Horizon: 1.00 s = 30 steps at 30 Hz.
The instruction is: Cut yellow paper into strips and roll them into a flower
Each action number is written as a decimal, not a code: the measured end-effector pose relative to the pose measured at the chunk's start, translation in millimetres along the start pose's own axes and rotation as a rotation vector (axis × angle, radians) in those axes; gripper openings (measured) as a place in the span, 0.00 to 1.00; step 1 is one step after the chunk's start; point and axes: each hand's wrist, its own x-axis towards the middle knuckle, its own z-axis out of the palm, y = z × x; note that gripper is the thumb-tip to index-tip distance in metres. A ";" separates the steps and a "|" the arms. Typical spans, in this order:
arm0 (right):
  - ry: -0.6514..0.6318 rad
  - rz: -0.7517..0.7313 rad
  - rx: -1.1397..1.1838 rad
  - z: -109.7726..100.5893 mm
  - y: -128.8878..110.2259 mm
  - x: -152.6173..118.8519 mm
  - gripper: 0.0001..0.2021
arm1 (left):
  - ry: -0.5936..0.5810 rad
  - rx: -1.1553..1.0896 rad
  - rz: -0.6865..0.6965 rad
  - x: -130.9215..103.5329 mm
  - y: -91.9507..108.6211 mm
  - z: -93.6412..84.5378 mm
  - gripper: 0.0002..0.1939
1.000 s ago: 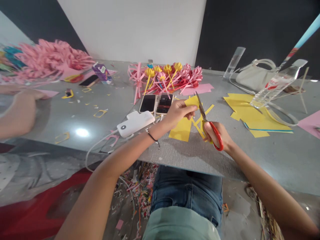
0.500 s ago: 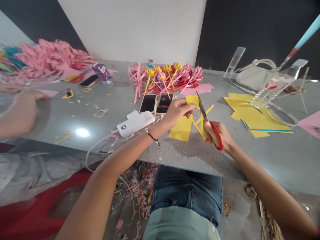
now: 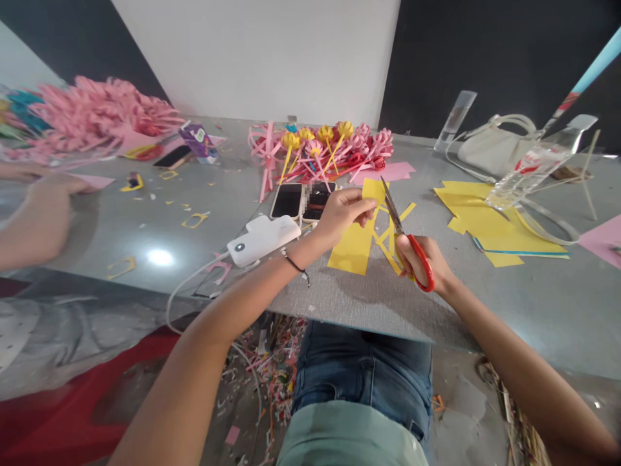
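Between its thumb and fingers, my left hand (image 3: pixel 345 210) pinches a small piece of yellow paper (image 3: pixel 374 189). My right hand (image 3: pixel 423 257) grips scissors with red handles (image 3: pixel 424 266); their blades point up and away, close beside the right edge of that piece. Whether the blades touch the paper I cannot tell. Beneath my hands lie a larger yellow sheet (image 3: pixel 352 251) and several narrow yellow strips (image 3: pixel 386 251) on the grey table.
A white power bank (image 3: pixel 264 241) with a cable and two phones (image 3: pixel 287 200) lie left of my hands. Paper flowers (image 3: pixel 325 149) are heaped behind. Right: yellow sheets (image 3: pixel 478 210), a plastic bottle (image 3: pixel 536 165), a white bag (image 3: pixel 497 152). Another person's hand (image 3: pixel 58 188) is at far left.
My left hand and the yellow piece have shifted very slightly, the piece tilting a little. The scissors stay almost in place.
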 end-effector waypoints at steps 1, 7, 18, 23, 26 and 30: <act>0.003 0.002 -0.002 0.1 -0.5 -0.1 0.34 | 0.003 0.000 -0.002 0.2 -0.3 -0.2 0.14; 0.009 0.000 -0.025 -0.3 0.2 -0.1 0.34 | 0.008 -0.016 0.005 1.6 -2.3 -2.1 0.14; 0.017 0.030 -0.058 -2.4 -4.3 -0.1 0.35 | 0.037 0.001 -0.002 3.9 -2.6 -5.8 0.14; 0.012 0.040 -0.061 -2.2 -7.3 -1.0 0.35 | 0.058 0.001 0.004 4.5 -1.1 -7.1 0.13; 0.008 0.049 -0.070 -2.7 -6.8 -1.7 0.35 | 0.052 -0.012 0.016 4.6 -0.5 -7.4 0.12; 0.010 0.030 -0.091 -2.8 -7.7 -2.0 0.36 | 0.070 0.004 0.004 4.4 1.2 -7.5 0.12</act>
